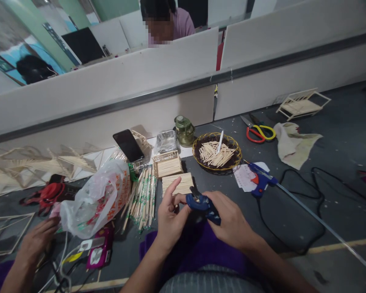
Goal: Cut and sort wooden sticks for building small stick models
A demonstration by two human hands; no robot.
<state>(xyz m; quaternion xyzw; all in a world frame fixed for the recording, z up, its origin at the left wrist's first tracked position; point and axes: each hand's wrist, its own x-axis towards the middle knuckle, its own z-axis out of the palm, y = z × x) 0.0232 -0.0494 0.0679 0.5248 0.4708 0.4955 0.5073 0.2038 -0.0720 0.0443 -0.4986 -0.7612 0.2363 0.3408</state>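
Observation:
My right hand [230, 217] is closed around a pair of blue-handled cutters [212, 209], dark jaws toward the upper left. My left hand [171, 215] is at the jaws, thumb and a finger pinched together and one finger raised. A small pale bit shows at the jaws; what the left fingers hold is too small to make out. Just beyond them lies a row of pale wooden sticks [181, 183], with a stick-built tray [167, 165] of sticks behind it. Wrapped chopsticks [144, 195] lie to the left. A purple cloth [198, 252] is below my hands.
A basket [239, 156] of short sticks stands beyond my right hand. Right of it are a blue glue gun [262, 179] with a long glue stick and cord, scissors [256, 134] and a rag [295, 142]. Left are a plastic bag [100, 199] and a co-worker's hand [38, 240].

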